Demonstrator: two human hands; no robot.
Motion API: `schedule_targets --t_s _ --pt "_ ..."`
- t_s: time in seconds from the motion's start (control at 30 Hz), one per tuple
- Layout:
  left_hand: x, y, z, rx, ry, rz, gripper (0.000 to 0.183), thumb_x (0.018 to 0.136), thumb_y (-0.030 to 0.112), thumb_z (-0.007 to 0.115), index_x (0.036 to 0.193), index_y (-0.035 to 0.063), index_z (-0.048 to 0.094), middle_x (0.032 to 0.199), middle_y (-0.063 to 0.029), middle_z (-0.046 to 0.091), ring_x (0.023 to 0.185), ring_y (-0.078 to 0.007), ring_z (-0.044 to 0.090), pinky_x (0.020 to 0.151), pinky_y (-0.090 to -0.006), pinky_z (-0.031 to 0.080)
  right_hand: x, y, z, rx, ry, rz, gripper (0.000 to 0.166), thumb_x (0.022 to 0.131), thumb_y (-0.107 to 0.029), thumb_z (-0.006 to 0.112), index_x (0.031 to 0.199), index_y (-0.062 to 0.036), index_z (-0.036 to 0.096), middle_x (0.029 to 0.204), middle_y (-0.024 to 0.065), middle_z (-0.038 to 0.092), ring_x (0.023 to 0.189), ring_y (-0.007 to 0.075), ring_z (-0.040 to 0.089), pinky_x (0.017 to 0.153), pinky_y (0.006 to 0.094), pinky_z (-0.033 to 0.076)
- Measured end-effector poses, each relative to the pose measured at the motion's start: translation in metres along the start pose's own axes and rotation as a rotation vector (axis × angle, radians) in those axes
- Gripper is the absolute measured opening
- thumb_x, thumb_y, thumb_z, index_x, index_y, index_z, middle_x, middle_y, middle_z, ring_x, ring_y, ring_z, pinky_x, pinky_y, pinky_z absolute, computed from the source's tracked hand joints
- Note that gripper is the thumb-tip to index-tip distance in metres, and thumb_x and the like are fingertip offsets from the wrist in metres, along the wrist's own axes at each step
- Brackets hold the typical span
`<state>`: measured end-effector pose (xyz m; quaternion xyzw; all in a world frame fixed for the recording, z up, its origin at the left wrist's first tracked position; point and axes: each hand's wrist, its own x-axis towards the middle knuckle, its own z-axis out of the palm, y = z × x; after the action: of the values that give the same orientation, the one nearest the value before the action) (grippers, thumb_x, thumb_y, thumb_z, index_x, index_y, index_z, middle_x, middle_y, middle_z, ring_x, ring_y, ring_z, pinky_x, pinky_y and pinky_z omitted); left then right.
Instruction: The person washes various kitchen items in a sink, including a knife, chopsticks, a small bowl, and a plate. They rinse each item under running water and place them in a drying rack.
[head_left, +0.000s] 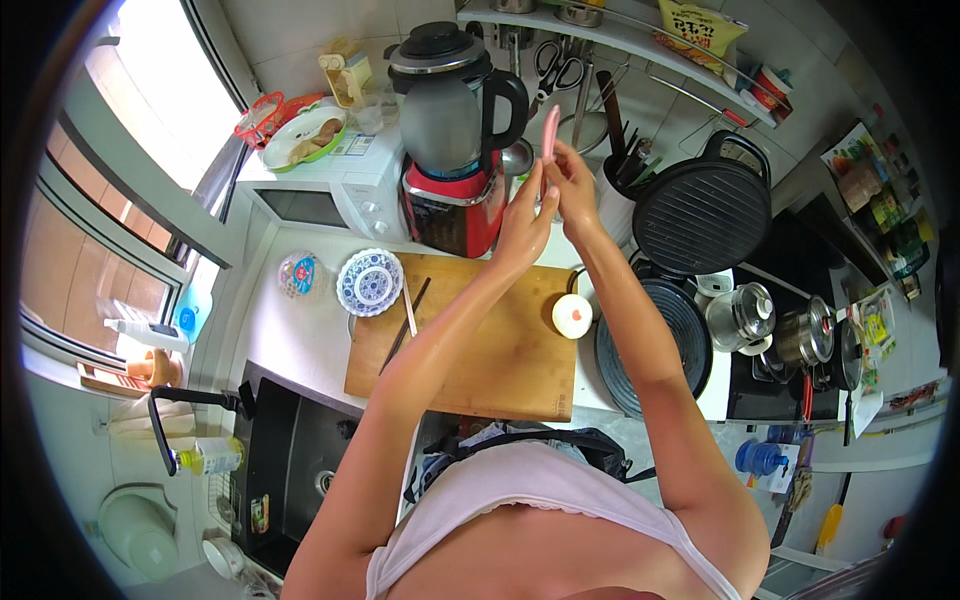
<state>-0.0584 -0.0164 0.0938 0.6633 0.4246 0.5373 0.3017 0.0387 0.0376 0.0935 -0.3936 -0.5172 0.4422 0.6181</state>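
Note:
Both my hands are raised together in front of the wall, beyond the wooden cutting board (480, 337). My left hand (529, 221) and my right hand (574, 184) both have their fingers on a slim pink object (551, 131), which points upward; its kind is not clear. Just left of them stands a blender with a black-lidded jug (442, 120) on a red base (454, 206). A small round white item with a reddish mark (571, 316) is at the board's right edge. Dark and light chopsticks (403, 330) lie on its left side, near a blue-and-white patterned plate (370, 282).
An open ridged electric griddle (701, 210) stands to the right, beside steel pots (739, 319). A white microwave (330, 195) is at the back left, a dark sink (292, 450) at the front left. Scissors (556, 71) and utensils hang below a shelf (622, 37).

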Motion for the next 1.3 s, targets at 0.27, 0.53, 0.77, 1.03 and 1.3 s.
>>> schedule_targets --t_s 0.27,0.53,0.77,1.03,1.3 --pt "0.069 0.01 0.038 -0.156 -0.043 0.013 0.06 0.091 0.044 0.037 0.136 0.0052 0.027 0.134 -0.0203 0.036 0.123 -0.0299 0.037 0.099 -0.0333 0.029 0.057 -0.027 -0.026 -0.595 0.28 -0.379 0.029 0.078 -0.01 0.059 0.104 -0.0013 0.053 0.08 0.0118 0.061 0.066 0.0214 0.059 0.06 0.0318 0.047" --pt "0.125 0.005 0.081 0.149 -0.054 0.203 0.06 0.088 0.041 0.038 0.131 0.0004 0.032 0.127 -0.0209 0.043 0.123 -0.0407 0.03 0.099 -0.0492 0.023 0.098 -0.032 -0.063 -0.63 0.458 -0.461 0.029 0.077 -0.011 0.06 0.103 0.0006 0.054 0.08 0.0159 0.062 0.07 0.026 0.061 0.063 0.0338 0.047" --pt "0.144 0.005 0.092 0.215 -0.15 0.056 0.063 0.088 0.046 0.033 0.135 0.0056 0.028 0.132 -0.0162 0.039 0.128 -0.0354 0.025 0.102 -0.0505 0.017 0.119 -0.024 -0.08 -0.725 0.489 -0.468 0.03 0.075 -0.015 0.062 0.1 -0.0001 0.057 0.079 0.0165 0.062 0.071 0.0304 0.061 0.063 0.0374 0.047" --pt "0.157 0.006 0.096 0.269 -0.175 0.014 0.063 0.087 0.052 0.031 0.137 0.014 0.025 0.135 -0.0172 0.036 0.13 -0.0341 0.023 0.103 -0.0474 0.016 0.131 -0.027 -0.088 -0.727 0.343 -0.426 0.024 0.078 -0.022 0.057 0.086 -0.0003 0.061 0.069 0.0156 0.061 0.062 0.0264 0.06 0.06 0.035 0.046" --pt "0.148 0.013 0.098 0.361 -0.22 0.026 0.066 0.086 0.052 0.033 0.138 0.0119 0.024 0.136 -0.0174 0.034 0.131 -0.0326 0.022 0.105 -0.0473 0.014 0.146 -0.006 -0.108 -0.107 0.057 -0.149 0.027 0.083 -0.024 0.055 0.092 0.0003 0.061 0.074 0.004 0.061 0.064 0.013 0.057 0.057 0.0259 0.044"
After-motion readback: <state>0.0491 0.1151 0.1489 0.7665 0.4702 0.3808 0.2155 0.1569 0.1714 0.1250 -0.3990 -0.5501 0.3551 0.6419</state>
